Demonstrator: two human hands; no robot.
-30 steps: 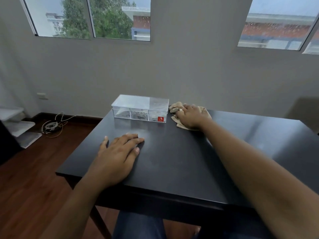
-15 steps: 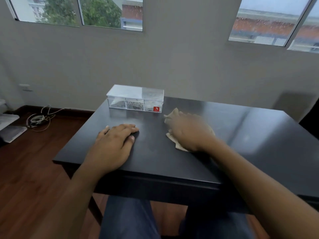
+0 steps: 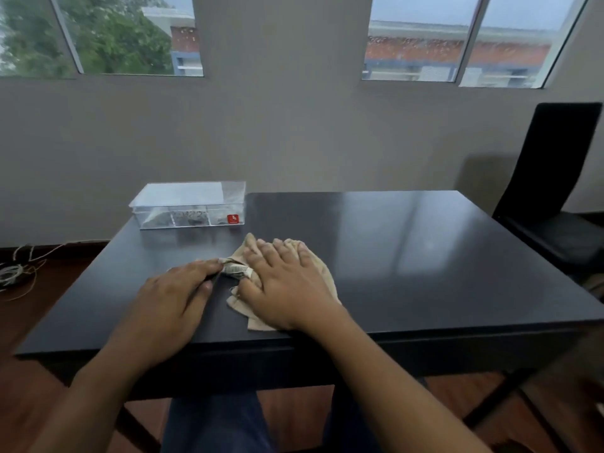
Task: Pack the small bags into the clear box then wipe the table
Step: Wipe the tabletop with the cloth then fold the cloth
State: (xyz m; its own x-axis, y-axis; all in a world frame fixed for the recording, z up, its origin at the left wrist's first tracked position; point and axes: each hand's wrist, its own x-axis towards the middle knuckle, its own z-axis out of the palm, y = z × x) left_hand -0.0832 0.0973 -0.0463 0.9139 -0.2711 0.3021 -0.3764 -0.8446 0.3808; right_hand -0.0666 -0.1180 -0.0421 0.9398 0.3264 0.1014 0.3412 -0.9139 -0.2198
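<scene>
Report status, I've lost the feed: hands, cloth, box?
Right hand flat on beige cloth, left hand touching its tag. Clear box lidded, far left. Nothing in the way.

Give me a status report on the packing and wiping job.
Packing looks done: the clear box sits lidded at the table's far left corner with small bags inside, and none lie loose. Wiping is in hand: the right hand presses flat on the beige cloth near the front edge, and the left hand touches its tag. How much tabletop remains cannot be told.

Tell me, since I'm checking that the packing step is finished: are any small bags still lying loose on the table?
No: the dark table holds only the lidded clear box and the cloth.
</scene>
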